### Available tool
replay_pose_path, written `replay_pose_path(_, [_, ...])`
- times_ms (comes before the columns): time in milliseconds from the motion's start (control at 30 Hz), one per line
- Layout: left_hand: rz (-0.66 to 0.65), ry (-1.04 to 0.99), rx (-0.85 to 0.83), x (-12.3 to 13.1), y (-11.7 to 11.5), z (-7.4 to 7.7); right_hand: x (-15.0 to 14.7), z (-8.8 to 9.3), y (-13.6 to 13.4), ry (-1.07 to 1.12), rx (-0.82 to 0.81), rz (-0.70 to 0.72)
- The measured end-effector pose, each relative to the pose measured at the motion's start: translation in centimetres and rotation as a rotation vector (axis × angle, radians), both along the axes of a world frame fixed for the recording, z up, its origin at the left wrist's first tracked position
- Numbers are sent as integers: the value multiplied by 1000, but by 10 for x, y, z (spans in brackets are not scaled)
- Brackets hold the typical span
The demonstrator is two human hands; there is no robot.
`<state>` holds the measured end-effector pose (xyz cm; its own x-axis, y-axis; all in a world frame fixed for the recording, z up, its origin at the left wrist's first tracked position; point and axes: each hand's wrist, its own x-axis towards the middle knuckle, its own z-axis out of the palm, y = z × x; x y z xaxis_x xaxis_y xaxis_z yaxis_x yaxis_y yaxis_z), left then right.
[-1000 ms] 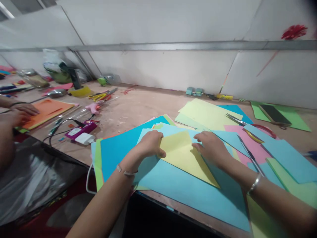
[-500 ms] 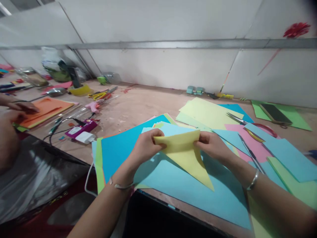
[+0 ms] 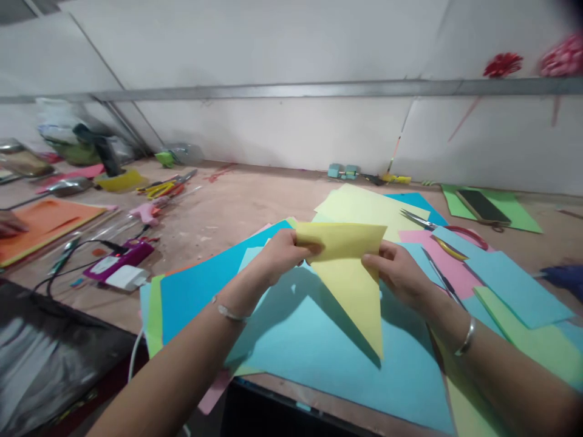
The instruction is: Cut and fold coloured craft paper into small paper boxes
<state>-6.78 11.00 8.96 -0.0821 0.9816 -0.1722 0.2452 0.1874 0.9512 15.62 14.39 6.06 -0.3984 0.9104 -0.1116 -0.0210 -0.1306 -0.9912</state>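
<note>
A folded sheet of yellow paper is held up over the light blue paper, with a straight edge on top and a point hanging down. My left hand pinches its upper left part between thumb and fingers. On the other side, my right hand grips the right edge, thumb in front and fingers behind. Both hands are closed on the paper. Its shadow falls on the light blue sheet. A darker blue sheet lies left of my left hand.
Scissors with red and yellow handles, a pen and cut paper lie at the right. Behind them a phone rests on green paper. At left are a purple power strip and another person's hand on orange paper.
The view has turned to the right. The yellow paper is raised a little and its point hangs more steeply. My right hand has slid lower along its right edge.
</note>
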Motion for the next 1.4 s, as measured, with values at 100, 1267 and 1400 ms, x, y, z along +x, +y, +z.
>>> replay_pose_path(100, [-70,-42,29,10,25,-10,5,-4,8,11,-51,-50])
replay_pose_path(1267, [-548,-453,-295,-12,30,-19,16,-1,17,-9,-171,-90])
replay_pose_path(1400, [-570,-331,-310,-5,24,-10,11,1,7,-34,-148,20])
